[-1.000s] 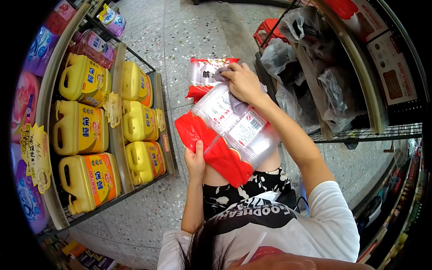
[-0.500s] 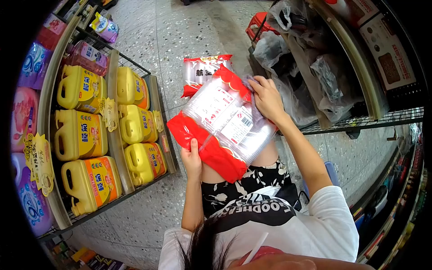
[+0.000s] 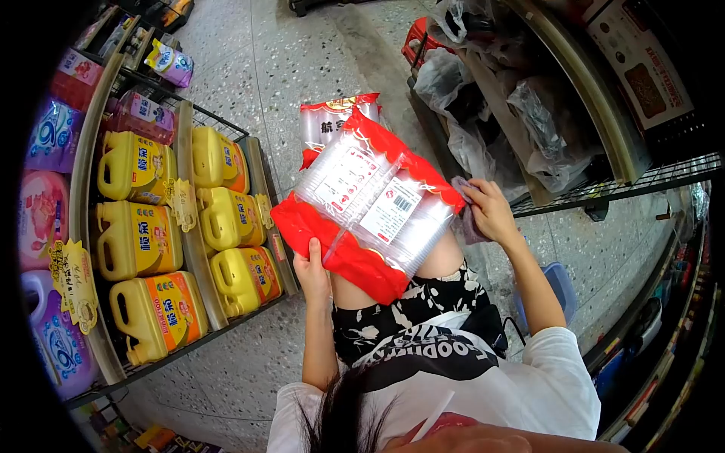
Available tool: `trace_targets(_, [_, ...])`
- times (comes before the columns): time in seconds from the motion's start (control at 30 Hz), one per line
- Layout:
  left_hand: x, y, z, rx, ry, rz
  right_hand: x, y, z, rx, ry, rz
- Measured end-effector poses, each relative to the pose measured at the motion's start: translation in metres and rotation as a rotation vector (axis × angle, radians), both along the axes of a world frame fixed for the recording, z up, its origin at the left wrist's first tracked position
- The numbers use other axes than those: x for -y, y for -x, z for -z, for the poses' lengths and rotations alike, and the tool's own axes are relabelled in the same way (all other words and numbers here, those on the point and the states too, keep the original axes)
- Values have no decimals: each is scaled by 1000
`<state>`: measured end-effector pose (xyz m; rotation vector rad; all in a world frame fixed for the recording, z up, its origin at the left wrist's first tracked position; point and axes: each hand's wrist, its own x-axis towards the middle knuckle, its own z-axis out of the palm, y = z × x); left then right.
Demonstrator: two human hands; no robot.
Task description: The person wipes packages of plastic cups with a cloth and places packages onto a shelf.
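A red and clear pack of stacked plastic cups (image 3: 355, 198) is tilted above my lap, its printed label side facing up. My left hand (image 3: 311, 273) grips its lower left red edge, thumb on top. Just off the pack's right end, my right hand (image 3: 491, 211) is closed on a greyish-purple cloth (image 3: 470, 215) that hangs down from the fingers. Behind the held pack, a second similar pack (image 3: 321, 121) with dark lettering lies partly hidden.
Yellow detergent jugs (image 3: 140, 241) fill the shelf on my left, with purple and pink bottles beside them. A rack with plastic-bagged goods (image 3: 544, 128) stands at the right. A blue basin (image 3: 555, 294) sits on the speckled floor (image 3: 302, 45) near my right elbow.
My right hand has moved right, off the pack's upper right red end, taking the cloth with it. The pack has shifted slightly left, still in my left hand.
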<state>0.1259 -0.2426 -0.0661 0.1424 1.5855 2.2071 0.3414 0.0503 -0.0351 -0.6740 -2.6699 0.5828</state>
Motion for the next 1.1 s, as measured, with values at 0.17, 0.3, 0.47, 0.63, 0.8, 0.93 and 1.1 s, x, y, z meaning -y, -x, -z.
trace_targets(0.17, [4,9,-12,207,-220,70,9,-13,-28,-50,-38,-20])
trace_targets(0.3, [-20,10,-58,236,-324,187,22,-7,-47,-50,-112,-109])
trace_targets(0.47, [-75,14,-105,301,-412,261,34,5,-42,-120,-186,-11])
trace_targets(0.63, [-132,13,-139,413,-481,407,26,15,-35,-294,-180,163])
trace_targets(0.8, [-180,27,-171,332,-506,558,22,14,-67,-378,-19,209])
trace_targets(0.93, [-214,26,-215,303,-589,696,7,6,-90,-260,110,315])
trace_targets(1.1, [-224,-12,-271,11,-454,835,-3,-1,-127,-504,364,356])
